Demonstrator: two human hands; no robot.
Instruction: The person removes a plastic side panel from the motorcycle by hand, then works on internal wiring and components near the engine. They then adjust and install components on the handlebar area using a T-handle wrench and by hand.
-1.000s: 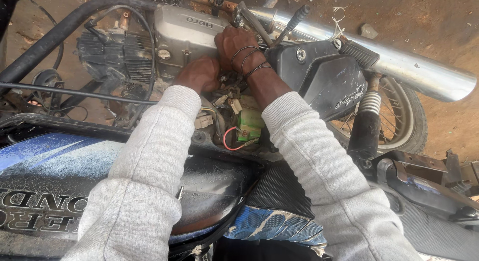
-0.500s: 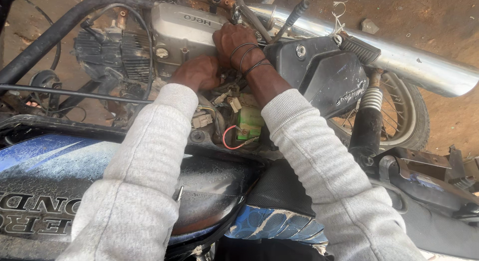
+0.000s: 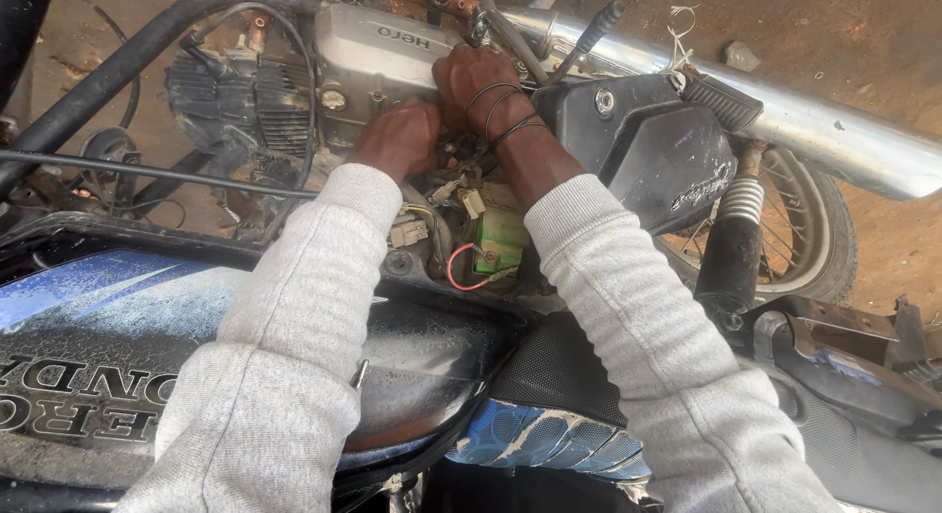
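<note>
Left hand: the left hand (image 3: 397, 140) is reaching down into the gap beside the engine casing (image 3: 378, 62), fingers curling inward and out of sight, so what they are gripping cannot be told
Right hand: the right hand (image 3: 476, 81) is lying just beside the left one, knuckles up and fingers bending down over the casing's rear edge; whether they are pinching anything cannot be told
Wrist: thin dark bands (image 3: 505, 111) are circling the right wrist
Sleeves: both arms are wearing pale grey ribbed sleeves (image 3: 294, 307), pushed back from the wrists
Wiring bay: a green battery (image 3: 498, 243) is sitting below the two hands, between the forearms, with a red wire (image 3: 456, 273) looping at its left and a white connector (image 3: 407, 230) lying near it
Side cover: a black side panel (image 3: 653, 155) is sitting right of the right forearm
Exhaust: a chrome exhaust pipe (image 3: 834, 130) is running past the panel above the rear wheel (image 3: 805, 233)
Tank: a dusty black and blue fuel tank (image 3: 118, 327) is lying under the left arm
</note>
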